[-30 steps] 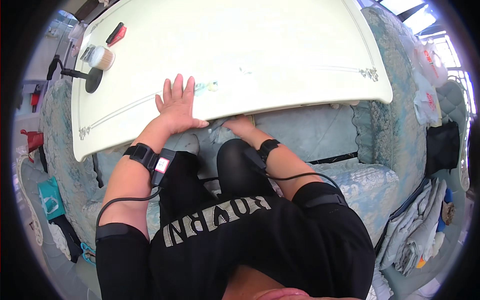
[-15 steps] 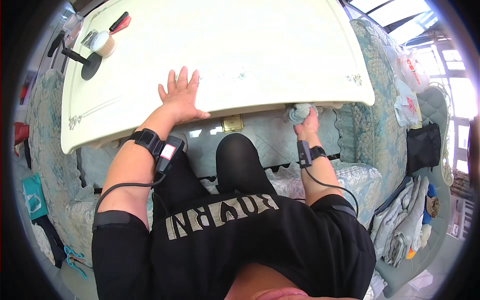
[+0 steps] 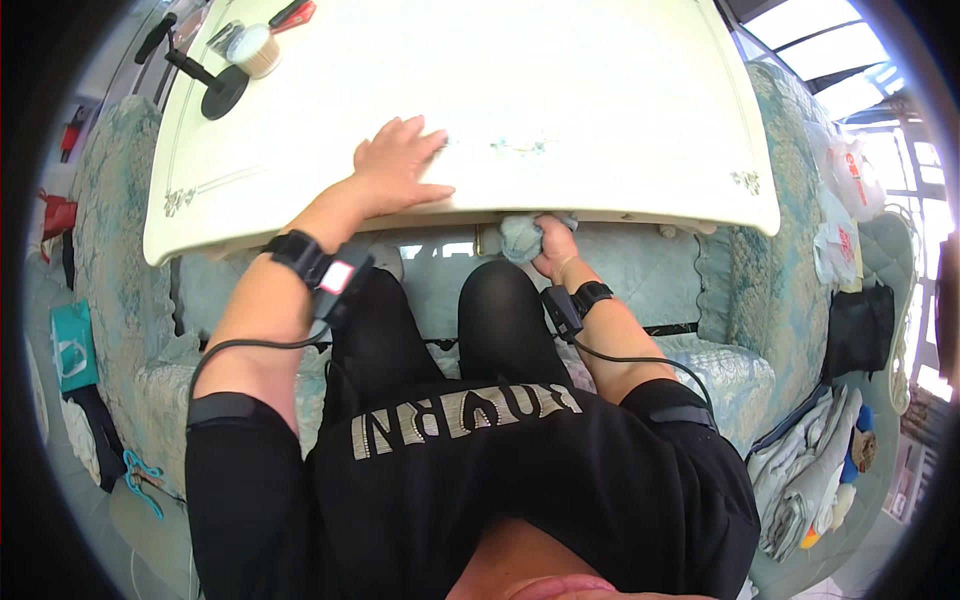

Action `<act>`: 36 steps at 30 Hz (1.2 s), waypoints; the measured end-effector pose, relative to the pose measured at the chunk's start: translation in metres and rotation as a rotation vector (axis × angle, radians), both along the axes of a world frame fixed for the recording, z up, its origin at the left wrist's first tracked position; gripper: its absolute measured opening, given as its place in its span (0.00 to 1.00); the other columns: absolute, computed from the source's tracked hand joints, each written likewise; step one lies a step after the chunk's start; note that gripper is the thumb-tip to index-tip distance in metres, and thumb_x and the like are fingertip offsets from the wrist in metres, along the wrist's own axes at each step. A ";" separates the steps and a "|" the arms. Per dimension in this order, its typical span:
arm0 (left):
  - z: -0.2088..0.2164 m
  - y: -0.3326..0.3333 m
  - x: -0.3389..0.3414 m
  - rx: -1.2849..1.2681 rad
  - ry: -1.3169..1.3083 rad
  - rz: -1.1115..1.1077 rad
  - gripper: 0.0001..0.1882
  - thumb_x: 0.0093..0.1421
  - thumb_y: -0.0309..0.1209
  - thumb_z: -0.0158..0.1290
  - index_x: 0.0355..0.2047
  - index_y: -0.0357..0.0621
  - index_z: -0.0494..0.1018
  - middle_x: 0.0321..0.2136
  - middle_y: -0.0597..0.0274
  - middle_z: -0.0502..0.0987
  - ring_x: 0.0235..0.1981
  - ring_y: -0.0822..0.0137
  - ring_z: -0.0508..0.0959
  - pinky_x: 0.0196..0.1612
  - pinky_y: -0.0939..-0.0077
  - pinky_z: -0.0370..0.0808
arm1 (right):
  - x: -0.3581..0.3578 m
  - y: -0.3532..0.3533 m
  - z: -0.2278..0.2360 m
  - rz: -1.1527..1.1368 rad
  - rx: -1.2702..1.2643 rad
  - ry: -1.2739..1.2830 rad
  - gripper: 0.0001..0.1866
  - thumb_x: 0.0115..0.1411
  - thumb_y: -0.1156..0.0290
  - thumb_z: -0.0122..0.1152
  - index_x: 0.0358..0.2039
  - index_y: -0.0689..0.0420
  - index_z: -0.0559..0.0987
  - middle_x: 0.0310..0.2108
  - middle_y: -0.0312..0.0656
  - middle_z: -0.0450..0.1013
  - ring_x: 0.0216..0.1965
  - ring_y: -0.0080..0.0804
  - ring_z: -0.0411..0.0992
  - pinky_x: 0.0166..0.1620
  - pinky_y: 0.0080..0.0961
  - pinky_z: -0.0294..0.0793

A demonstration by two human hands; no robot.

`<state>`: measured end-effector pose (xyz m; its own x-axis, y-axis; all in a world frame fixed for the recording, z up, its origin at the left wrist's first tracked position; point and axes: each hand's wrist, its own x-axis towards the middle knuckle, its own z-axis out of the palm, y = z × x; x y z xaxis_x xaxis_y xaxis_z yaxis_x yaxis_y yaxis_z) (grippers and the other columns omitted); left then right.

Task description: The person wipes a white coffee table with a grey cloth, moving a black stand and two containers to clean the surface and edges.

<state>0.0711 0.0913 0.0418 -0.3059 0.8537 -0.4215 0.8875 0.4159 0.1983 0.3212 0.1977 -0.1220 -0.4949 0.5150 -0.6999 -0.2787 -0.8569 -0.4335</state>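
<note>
My left hand (image 3: 398, 165) lies flat on the cream table (image 3: 620, 120), fingers spread, close to the near edge. A crumpled grey-blue cloth (image 3: 521, 238) is bunched in my right hand (image 3: 556, 246), just below that edge and against the table's front side. The upper part of the cloth is tucked by the tabletop's rim. Black straps with small devices are on both my wrists.
At the table's far left are a black stand (image 3: 224, 92), a round container (image 3: 254, 50) and a red-and-black item (image 3: 294, 14). Patterned sofas flank the table. Folded clothes (image 3: 805, 470) lie on the right, near a black bag (image 3: 860, 330); a teal bag (image 3: 72, 345) is at left.
My right hand has slid the cloth leftward along the table's front edge. My left hand has shifted a little to the right on the tabletop, and the view has moved.
</note>
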 end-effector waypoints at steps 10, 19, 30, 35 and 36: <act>-0.010 -0.060 -0.040 -0.041 0.180 0.090 0.53 0.47 0.60 0.56 0.67 0.59 0.43 0.68 0.55 0.36 0.68 0.52 0.33 0.62 0.37 0.36 | -0.065 -0.014 -0.038 1.128 0.264 -0.545 0.15 0.55 0.70 0.56 0.40 0.66 0.75 0.38 0.46 0.75 0.41 0.35 0.74 0.43 0.30 0.75; -0.006 -0.076 -0.041 -0.046 0.162 0.126 0.53 0.46 0.59 0.57 0.67 0.58 0.45 0.68 0.55 0.37 0.68 0.52 0.34 0.63 0.38 0.36 | -0.136 -0.057 0.004 1.621 0.558 -0.470 0.19 0.55 0.64 0.57 0.44 0.65 0.75 0.42 0.46 0.74 0.39 0.29 0.74 0.40 0.22 0.73; -0.008 -0.044 -0.039 -0.004 0.178 0.068 0.51 0.47 0.58 0.57 0.67 0.59 0.45 0.68 0.56 0.38 0.69 0.54 0.34 0.63 0.38 0.37 | 0.046 0.062 -0.042 1.414 1.313 -0.827 0.22 0.55 0.65 0.57 0.50 0.57 0.73 0.43 0.43 0.74 0.47 0.38 0.71 0.47 0.33 0.71; -0.018 -0.074 -0.048 -0.004 0.207 0.112 0.51 0.47 0.58 0.57 0.66 0.58 0.46 0.68 0.56 0.39 0.68 0.53 0.36 0.62 0.37 0.39 | 0.065 0.042 0.009 -0.073 0.465 -0.532 0.20 0.57 0.77 0.49 0.51 0.59 0.69 0.40 0.48 0.72 0.39 0.38 0.74 0.40 0.35 0.75; -0.016 -0.067 -0.047 0.006 0.210 0.096 0.51 0.47 0.58 0.57 0.66 0.58 0.46 0.68 0.55 0.39 0.68 0.53 0.36 0.62 0.36 0.39 | 0.078 0.049 0.001 -0.096 0.472 -0.537 0.20 0.57 0.77 0.49 0.51 0.59 0.69 0.40 0.48 0.72 0.39 0.38 0.74 0.40 0.35 0.75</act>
